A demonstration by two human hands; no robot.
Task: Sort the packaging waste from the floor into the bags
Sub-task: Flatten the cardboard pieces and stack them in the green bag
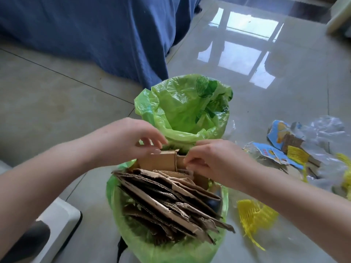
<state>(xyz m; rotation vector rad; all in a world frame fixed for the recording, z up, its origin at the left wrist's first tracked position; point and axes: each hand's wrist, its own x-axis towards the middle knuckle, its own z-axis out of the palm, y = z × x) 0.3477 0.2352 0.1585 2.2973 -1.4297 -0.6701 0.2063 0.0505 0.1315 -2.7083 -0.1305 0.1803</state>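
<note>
Packaging waste, sorted and unsorted, catalogued by size against the near green bag (pixel 117 188) as landmark. Tiled floor (pixel 57 103): pale, glossy, carrying everything listed. Blue fabric (pixel 95 35): large drape hanging to the floor, well beyond the near bag, upper left. Near green bag: mouth open, crammed with torn corrugated cardboard sheets (pixel 171 204) lying slantwise, their ends jutting past its right rim. Far green bag (pixel 182 111): just behind the near bag, mouth open, contents not discernible. Loose pile to the right of the near bag: crumpled clear plastic film (pixel 326 137), blue printed wrappers (pixel 273 154), scraps of yellow mesh netting (pixel 296 154). White object with a dark edge (pixel 60 221): left of the near bag, partly out of view. Yellow mesh sleeve (pixel 254 215): lying alone on the floor just right of the near bag. Folded cardboard piece (pixel 161 161): upright at the far rim of the near bag, above the stacked sheets. Left hand (pixel 133 141): fingers curled over the top left of that folded piece, pinching it. Right hand (pixel 210 160): fingers curled on its right end, gripping it.
</note>
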